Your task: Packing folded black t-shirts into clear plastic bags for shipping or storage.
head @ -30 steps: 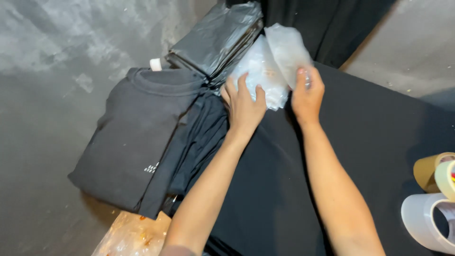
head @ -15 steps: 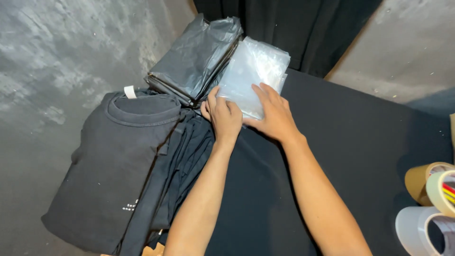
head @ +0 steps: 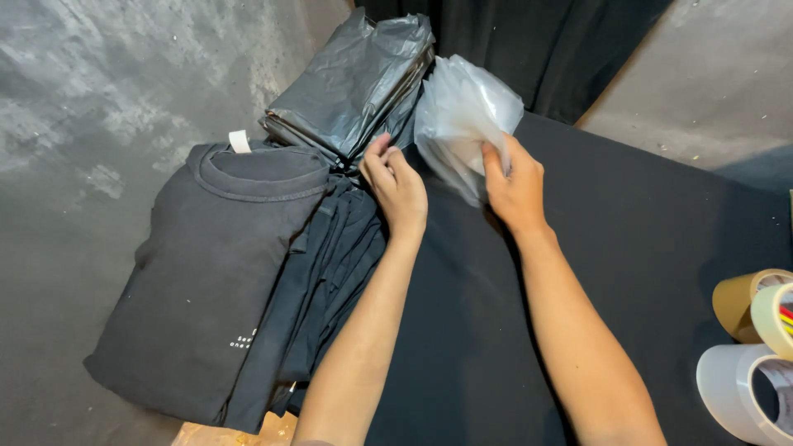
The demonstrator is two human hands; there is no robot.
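Observation:
My right hand (head: 514,183) grips a stack of clear plastic bags (head: 462,116) by its near edge and holds it lifted and bent above the black cloth surface (head: 628,239). My left hand (head: 396,186) rests with its fingers curled by the left edge of the clear bags, next to a pile of folded grey plastic bags (head: 355,78). A stack of folded black shirts (head: 231,272) lies just left of my left forearm.
Rolls of tape stand at the right edge: a brown roll (head: 742,301), a white roll (head: 739,388) and a pale roll (head: 775,318). A grey concrete wall (head: 83,99) lies to the left. A crumpled clear wrapper (head: 231,431) shows at the bottom edge.
The clear bags lay flat under both hands half a second ago; now my right hand has lifted and bent them. My left hand has slid off the bags to their left edge.

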